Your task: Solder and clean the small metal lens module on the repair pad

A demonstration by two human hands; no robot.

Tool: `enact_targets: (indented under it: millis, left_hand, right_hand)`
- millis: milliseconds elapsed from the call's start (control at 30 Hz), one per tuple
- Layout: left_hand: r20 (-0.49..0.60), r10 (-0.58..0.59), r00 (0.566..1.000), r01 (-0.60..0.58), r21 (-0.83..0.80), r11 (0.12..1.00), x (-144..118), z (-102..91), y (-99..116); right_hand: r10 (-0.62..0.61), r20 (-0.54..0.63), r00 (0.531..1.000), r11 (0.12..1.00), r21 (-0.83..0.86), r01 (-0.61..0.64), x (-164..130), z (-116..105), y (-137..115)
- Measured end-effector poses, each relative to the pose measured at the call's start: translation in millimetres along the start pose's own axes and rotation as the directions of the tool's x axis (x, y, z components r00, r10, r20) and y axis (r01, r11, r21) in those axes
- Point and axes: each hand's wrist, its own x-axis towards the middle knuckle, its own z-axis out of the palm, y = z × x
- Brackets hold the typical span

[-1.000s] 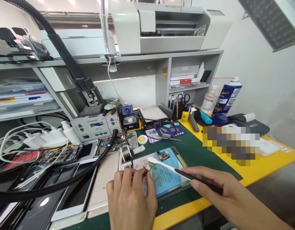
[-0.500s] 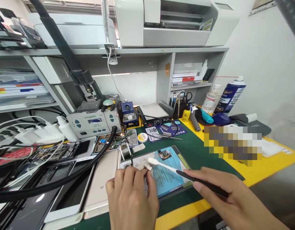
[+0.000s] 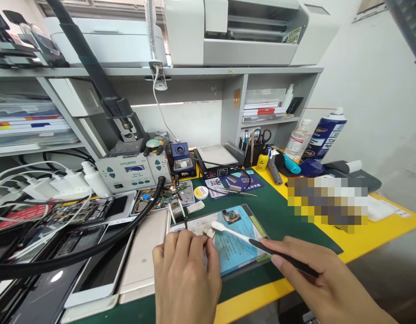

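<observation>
Brush (image 3: 235, 236), one; hands (image 3: 187, 275), two

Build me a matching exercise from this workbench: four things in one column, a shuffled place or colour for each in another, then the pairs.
Column one
1. Black-handled tool
2. Small metal part
3. Spray can
4. MI-marked device

Column two
A. Pale gold
B. At the fingertips of the left hand
C. Dark blue, a thin red tube at its top
D. In the right hand

Pairs: 1-D, 2-B, 3-C, 4-A
</observation>
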Motion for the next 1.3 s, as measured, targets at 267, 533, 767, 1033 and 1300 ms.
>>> enact_targets:
  millis: [267, 533, 767, 1033, 1300]
  left_hand:
    - [0.023, 0.040, 0.999, -0.040, 0.009, 0.999, -2, 1.1, -5]
    - [0.027, 0.076, 0.997, -0.076, -0.013, 0.997, 2, -2.2, -9]
    - [0.116, 0.251, 0.961, -0.225, -0.199, 0.954, 12, -5.8, -31]
    - [0.170, 0.237, 0.957, -0.193, -0.237, 0.952, 16, -9.0, -31]
    - [0.172, 0.247, 0.954, -0.204, -0.234, 0.951, 18, -9.1, -31]
  right_hand:
    - [-0.045, 0.045, 0.998, 0.996, -0.074, 0.048, 4, -4, 6]
    - [-0.012, 0.098, 0.995, 0.995, -0.097, 0.022, 8, -13, 12]
    - [0.053, 0.205, 0.977, 0.993, -0.114, -0.030, 15, -24, 23]
    - [0.113, 0.224, 0.968, 0.991, -0.098, -0.093, 16, -33, 23]
    - [0.015, 0.192, 0.981, 0.990, -0.139, 0.012, 14, -18, 14]
